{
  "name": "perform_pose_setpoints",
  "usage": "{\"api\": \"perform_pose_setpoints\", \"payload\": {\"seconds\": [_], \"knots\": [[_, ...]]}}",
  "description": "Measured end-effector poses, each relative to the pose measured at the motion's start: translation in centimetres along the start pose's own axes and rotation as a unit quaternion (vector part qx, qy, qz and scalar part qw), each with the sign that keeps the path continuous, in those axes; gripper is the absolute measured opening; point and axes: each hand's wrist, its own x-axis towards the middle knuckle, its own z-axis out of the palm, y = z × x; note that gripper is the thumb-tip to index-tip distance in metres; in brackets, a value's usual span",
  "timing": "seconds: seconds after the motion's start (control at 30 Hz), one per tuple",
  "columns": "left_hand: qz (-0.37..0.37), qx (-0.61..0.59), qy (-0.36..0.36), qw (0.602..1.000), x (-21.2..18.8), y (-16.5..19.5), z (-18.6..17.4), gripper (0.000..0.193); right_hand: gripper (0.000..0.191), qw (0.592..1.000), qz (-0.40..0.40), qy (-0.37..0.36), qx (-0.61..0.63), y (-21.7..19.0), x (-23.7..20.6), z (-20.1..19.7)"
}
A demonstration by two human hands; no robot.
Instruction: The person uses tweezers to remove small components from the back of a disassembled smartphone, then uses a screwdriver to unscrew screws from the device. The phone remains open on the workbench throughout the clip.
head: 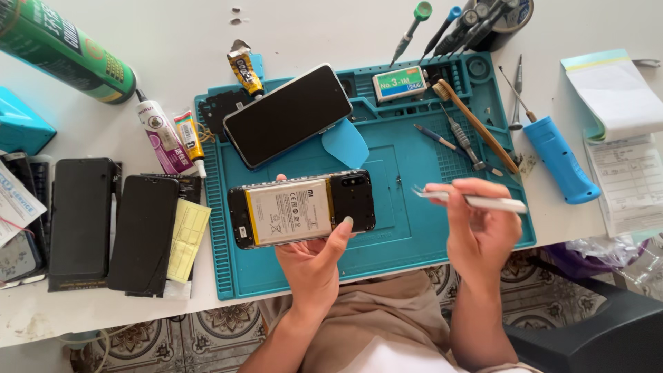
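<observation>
Left hand (314, 259) at centre frame, fingers wrapped under and around an opened phone (302, 208). Back cover off; pale battery and dark upper board exposed. Phone held level, long axis running 9 to 3 o'clock, just above the near half of the teal work mat (407, 235).

Right hand (480, 224) at 3 o'clock of the phone, closed on a pair of white-handled tweezers (469, 200). Tips point toward 9 o'clock, near the phone's right end, not touching it.

At 12 o'clock of the held phone: a second phone (288, 115), screen up, lying tilted on the mat. A blue plastic pick (345, 144) just beside it.

At 2 o'clock: brush (476, 124) and small drivers on the mat. A blue-handled screwdriver (559, 159) off the mat's right edge on the white table (179, 48).

At 9 o'clock: two dark phones (114, 224) flat on the table, glue tubes (173, 141) above them. Green spray can (65, 52) at 10 o'clock, far corner.
</observation>
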Motion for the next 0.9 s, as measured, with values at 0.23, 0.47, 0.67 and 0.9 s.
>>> {"api": "perform_pose_setpoints", "payload": {"seconds": [0.23,0.47,0.67,0.9], "knots": [[-0.017,-0.026,0.017,0.999,-0.3,0.1,-0.2,0.099,0.013,0.982,-0.024,-0.109,-0.152,0.5,0.7,0.4],[0.022,0.006,0.004,1.000,-0.2,-0.7,-0.6,0.096,0.017,0.981,0.032,-0.097,-0.164,0.5,1.1,0.8],[-0.006,-0.061,0.030,0.998,-0.1,-0.7,-0.4,0.089,0.020,0.979,0.069,-0.085,-0.172,0.2,1.5,1.3],[-0.008,-0.085,-0.001,0.996,-0.4,-1.0,-1.0,0.073,0.019,0.976,0.054,-0.078,-0.195,-0.3,1.7,2.1]]}}
